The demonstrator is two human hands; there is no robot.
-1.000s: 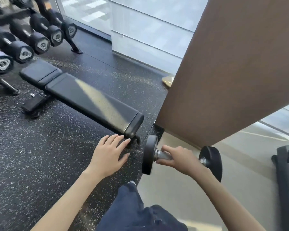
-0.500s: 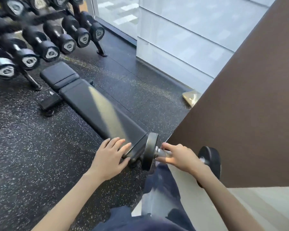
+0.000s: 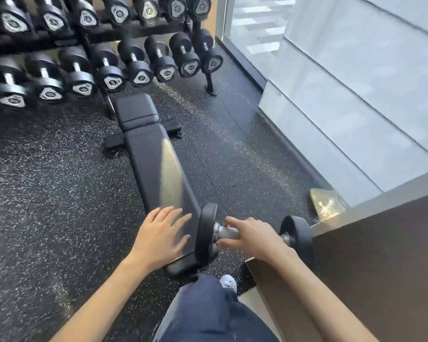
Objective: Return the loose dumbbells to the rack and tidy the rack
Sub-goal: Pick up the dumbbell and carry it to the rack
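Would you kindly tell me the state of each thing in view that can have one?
loose dumbbell, off the rack, held by its handle.
right hand, curled round the dumbbell handle.
left hand, fingers straight, over the bench's near end.
bench, flat on the floor before the rack.
rack, both visible tiers loaded.
racked dumbbells, seated in rows.

Your left hand (image 3: 162,234) and right hand (image 3: 253,236) are bare. Your left forearm (image 3: 97,299) and right forearm (image 3: 319,299) show bare all the way from the wrists to the near edge. A dark navy-blue trouser leg (image 3: 208,314) of denim-like cloth covers your leg at the near middle, creased, with a paler, faded streak down its left side. Just beyond it peeks the rounded toe of your white shoe (image 3: 228,283).
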